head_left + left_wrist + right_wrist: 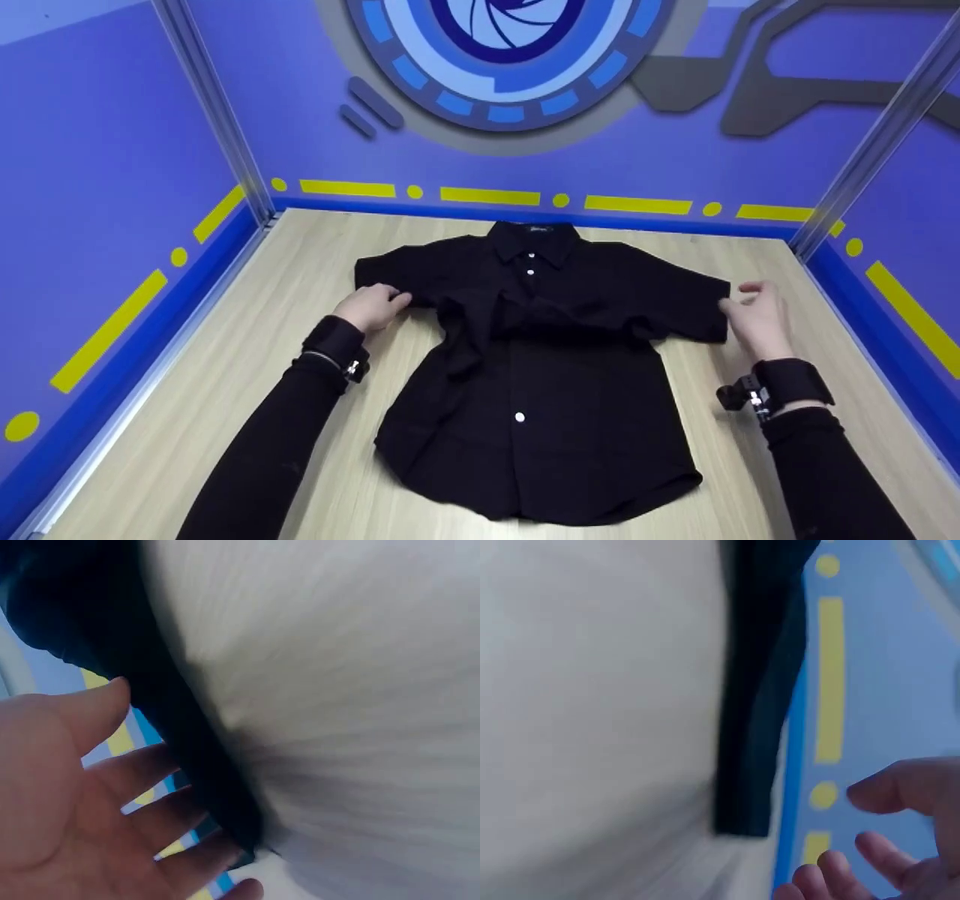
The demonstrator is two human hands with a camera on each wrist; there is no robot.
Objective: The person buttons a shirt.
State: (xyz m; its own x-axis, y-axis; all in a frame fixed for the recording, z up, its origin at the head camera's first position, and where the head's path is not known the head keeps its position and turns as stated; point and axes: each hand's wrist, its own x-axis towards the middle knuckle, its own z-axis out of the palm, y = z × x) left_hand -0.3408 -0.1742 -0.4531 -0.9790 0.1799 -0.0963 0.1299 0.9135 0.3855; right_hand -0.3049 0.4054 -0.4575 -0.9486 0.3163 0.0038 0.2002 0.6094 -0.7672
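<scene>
A black short-sleeved button-up shirt (585, 420) lies front up on the wooden table, its collar at the far side. Its front is bunched in folds across the chest. By the sleeve on the left, my left hand (371, 307) touches the lower edge. The left wrist view shows the fingers (161, 829) extended along the sleeve (191, 735), the thumb spread from them. Beside the other sleeve's cuff is my right hand (761, 319). In the right wrist view its thumb and loosely bent fingers stand apart from the sleeve (754, 727), with nothing between them.
Blue printed walls (300, 90) with yellow dashes enclose the table (285, 262) at the back and both sides. Metal posts (217, 112) stand in the back corners. A black wrist camera (356, 367) is strapped to each forearm.
</scene>
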